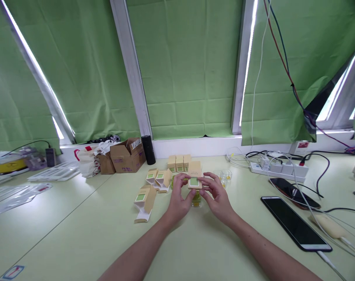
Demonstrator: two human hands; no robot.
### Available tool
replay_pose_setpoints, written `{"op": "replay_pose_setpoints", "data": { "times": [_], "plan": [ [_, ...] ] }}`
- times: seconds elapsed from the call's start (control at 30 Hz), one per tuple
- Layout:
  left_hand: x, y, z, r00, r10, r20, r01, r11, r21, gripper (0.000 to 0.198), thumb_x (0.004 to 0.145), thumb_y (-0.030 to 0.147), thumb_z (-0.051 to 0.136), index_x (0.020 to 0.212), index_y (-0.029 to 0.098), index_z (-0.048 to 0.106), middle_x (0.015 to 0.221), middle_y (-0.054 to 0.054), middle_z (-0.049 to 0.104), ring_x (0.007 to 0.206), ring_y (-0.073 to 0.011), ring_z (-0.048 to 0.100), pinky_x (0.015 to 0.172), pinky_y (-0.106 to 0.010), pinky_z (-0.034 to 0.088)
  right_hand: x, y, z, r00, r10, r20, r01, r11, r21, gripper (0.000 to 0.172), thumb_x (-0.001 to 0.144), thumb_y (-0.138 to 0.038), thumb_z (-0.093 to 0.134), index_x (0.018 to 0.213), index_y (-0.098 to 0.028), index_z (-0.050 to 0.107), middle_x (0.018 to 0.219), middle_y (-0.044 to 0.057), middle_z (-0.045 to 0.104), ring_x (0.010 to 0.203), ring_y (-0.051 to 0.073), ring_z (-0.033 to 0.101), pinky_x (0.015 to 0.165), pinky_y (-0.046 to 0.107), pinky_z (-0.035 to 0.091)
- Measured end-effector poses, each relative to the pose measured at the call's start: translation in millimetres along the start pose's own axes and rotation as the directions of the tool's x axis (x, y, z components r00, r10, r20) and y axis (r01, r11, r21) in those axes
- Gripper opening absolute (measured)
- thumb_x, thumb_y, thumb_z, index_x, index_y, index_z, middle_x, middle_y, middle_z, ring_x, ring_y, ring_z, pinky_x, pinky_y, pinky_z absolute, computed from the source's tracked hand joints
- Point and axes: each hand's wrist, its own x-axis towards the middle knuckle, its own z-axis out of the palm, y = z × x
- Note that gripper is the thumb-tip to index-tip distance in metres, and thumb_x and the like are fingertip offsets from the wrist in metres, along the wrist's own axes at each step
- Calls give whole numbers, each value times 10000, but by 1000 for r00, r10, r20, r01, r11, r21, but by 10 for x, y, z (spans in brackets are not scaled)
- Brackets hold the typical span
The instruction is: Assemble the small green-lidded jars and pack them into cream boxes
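Between my two hands is a small tan carton (194, 170) with a green square on its front. My left hand (180, 195) grips its left side, and my right hand (216, 197) holds the right side. Just below the carton, near my thumbs, a small clear jar (196, 200) with yellow-green contents stands on the table. To the left, an opened tan carton (144, 201) lies with its white flap out, and two more opened cartons (158, 178) lie behind it. Several closed cartons (179, 163) stand in a row at the back.
Small clear jars (226, 175) sit behind my right hand. A power strip (278, 170), cables and phones, one a large phone (296, 222), lie on the right. A cardboard box (127, 155) and black cylinder (148, 150) stand at back left.
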Motion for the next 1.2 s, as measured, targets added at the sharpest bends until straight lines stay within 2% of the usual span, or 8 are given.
{"op": "replay_pose_setpoints", "data": {
  "times": [0.07,0.17,0.27,0.43,0.57,0.77,1.03,1.2],
  "plan": [
    [-9,12,-8,1000,30,-9,-29,997,71,374,977,396,638,1309,277,517,1391,-119,472,1348,-290,481,1126,-479,435,0,5,0,1000,-4,11,4,1000,-24,356,972,-419,664,1318,-340,671,1530,108,403,1313,284,583,1033,464,575],
    [-23,23,-16,999,45,-5,-43,982,184,393,985,363,625,1354,281,517,1456,-131,438,1433,-311,406,1174,-516,385,-10,-7,0,999,-11,43,15,996,-85,370,975,-414,654,1337,-339,664,1581,106,423,1522,331,361,1106,505,511],
    [-30,30,-15,999,53,1,-52,973,225,428,994,350,609,1403,291,497,1476,-133,437,1448,-313,399,1184,-524,379,-34,-36,3,997,-5,71,15,990,-138,402,978,-406,643,1375,-343,644,1567,101,478,1572,324,276,1190,551,415],
    [-30,13,-6,997,63,-33,-54,973,226,439,994,356,607,1414,285,499,1471,-135,457,1422,-313,436,1170,-524,399,-74,-74,12,996,-31,83,48,977,-206,515,974,-344,631,1478,-383,536,1666,62,354,1566,315,288,1222,574,362],
    [-13,-5,-11,996,23,-89,-5,980,199,450,986,396,612,1406,275,508,1417,-136,501,1317,-306,524,1102,-505,454,-73,-122,17,989,-115,97,134,967,-218,657,951,-279,625,1555,-401,397,1672,47,351,1524,314,343,1181,572,420],
    [30,2,-40,985,-30,-173,66,977,205,443,952,470,646,1321,240,561,1269,-120,599,1129,-283,600,973,-444,502,-86,-203,30,970,-166,181,210,942,-263,766,928,-182,589,1597,-424,304,1656,-4,388,1508,316,313,1230,627,337],
    [88,-39,-57,950,-184,-254,211,974,85,493,873,517,731,1240,211,609,1121,-93,684,1049,-264,639,923,-396,499,-104,-143,48,953,-202,224,264,918,-296,747,918,-152,577,1585,-404,356,1617,9,456,1486,339,357,1183,650,398],
    [144,-120,-154,938,-257,-232,255,966,-37,471,865,457,716,1234,186,607,1134,-109,707,1041,-255,663,929,-401,518,-73,-14,34,962,-193,194,257,880,-399,561,914,-154,596,1442,-339,544,1461,62,605,1362,343,499,1108,610,463]
  ]
}}
